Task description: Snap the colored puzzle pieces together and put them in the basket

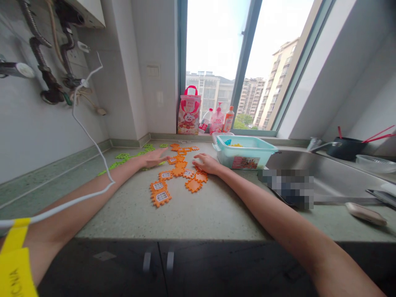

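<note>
Several orange puzzle tiles point(178, 170) lie joined in a chain on the green speckled counter point(198, 214). Some show a small white label. My left hand point(155, 157) rests flat with fingers stretched out, its fingertips at the left side of the orange chain. My right hand point(206, 163) lies palm down on the right side of the chain, fingers slightly curled onto a tile. Neither hand lifts anything. Green puzzle tiles point(123, 160) are scattered along the counter behind my left arm.
A light teal plastic box point(244, 153) stands right of my right hand. Beyond it is a steel sink point(312, 177) with a tap. A red-and-white bag point(189, 111) and bottles point(218, 119) stand at the window. A white cable point(93, 140) hangs over my left arm.
</note>
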Action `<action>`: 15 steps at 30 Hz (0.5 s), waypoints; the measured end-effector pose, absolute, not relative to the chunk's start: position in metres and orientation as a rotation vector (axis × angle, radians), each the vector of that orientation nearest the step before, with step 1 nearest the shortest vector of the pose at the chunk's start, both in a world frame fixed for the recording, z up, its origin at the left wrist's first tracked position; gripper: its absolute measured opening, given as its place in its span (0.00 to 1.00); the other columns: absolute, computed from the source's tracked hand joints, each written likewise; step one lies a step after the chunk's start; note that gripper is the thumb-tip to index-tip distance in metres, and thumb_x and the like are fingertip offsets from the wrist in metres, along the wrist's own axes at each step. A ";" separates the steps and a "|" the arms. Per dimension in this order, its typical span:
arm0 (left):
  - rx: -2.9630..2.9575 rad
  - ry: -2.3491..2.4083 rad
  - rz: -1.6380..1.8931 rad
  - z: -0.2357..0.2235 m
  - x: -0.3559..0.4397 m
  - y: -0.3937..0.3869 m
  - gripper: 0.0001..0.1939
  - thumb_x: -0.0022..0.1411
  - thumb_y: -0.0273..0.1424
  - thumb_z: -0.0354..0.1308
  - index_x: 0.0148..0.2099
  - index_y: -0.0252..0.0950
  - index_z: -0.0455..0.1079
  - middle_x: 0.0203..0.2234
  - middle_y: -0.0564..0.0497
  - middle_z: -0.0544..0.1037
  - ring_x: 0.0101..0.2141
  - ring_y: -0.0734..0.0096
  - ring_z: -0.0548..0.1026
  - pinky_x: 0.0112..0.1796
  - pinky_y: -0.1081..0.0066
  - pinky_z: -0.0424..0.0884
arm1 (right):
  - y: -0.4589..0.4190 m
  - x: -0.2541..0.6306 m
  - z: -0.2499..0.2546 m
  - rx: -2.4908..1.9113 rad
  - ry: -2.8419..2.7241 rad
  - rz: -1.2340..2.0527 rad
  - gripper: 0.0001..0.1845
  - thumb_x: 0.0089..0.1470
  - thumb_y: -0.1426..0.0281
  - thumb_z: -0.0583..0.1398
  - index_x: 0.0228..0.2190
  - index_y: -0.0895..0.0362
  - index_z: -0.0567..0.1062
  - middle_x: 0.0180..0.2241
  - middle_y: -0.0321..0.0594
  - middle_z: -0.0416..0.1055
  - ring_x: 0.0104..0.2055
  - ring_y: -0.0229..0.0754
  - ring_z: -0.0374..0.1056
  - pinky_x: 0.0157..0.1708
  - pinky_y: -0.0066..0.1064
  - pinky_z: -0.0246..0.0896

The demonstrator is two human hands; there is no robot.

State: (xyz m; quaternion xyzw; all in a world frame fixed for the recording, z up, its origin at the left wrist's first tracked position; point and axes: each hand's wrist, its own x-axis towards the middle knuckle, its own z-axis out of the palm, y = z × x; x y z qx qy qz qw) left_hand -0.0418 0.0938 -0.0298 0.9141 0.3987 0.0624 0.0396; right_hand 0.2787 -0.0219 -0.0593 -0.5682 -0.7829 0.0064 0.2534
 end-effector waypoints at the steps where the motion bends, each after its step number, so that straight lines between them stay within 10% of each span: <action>1: 2.804 1.246 0.168 -0.028 -0.049 0.098 0.55 0.64 0.67 0.35 0.78 0.32 0.41 0.73 0.38 0.48 0.71 0.48 0.52 0.67 0.55 0.50 | -0.021 0.280 -0.059 -1.538 -2.124 0.019 0.22 0.66 0.58 0.60 0.54 0.56 0.77 0.57 0.52 0.74 0.62 0.48 0.68 0.62 0.38 0.60; 9: 3.127 1.304 0.497 -0.014 -0.052 0.092 0.35 0.71 0.53 0.40 0.67 0.37 0.67 0.67 0.41 0.67 0.68 0.52 0.58 0.68 0.52 0.42 | -0.021 0.280 -0.057 -1.560 -2.109 0.040 0.17 0.66 0.65 0.60 0.53 0.55 0.78 0.56 0.50 0.75 0.60 0.48 0.69 0.63 0.40 0.59; 15: 2.781 1.236 0.620 -0.035 0.011 0.059 0.51 0.69 0.62 0.34 0.76 0.25 0.46 0.74 0.36 0.48 0.73 0.52 0.46 0.69 0.57 0.47 | -0.023 0.281 -0.051 -1.609 -2.140 0.066 0.26 0.58 0.80 0.56 0.56 0.56 0.76 0.59 0.48 0.73 0.61 0.46 0.69 0.63 0.35 0.58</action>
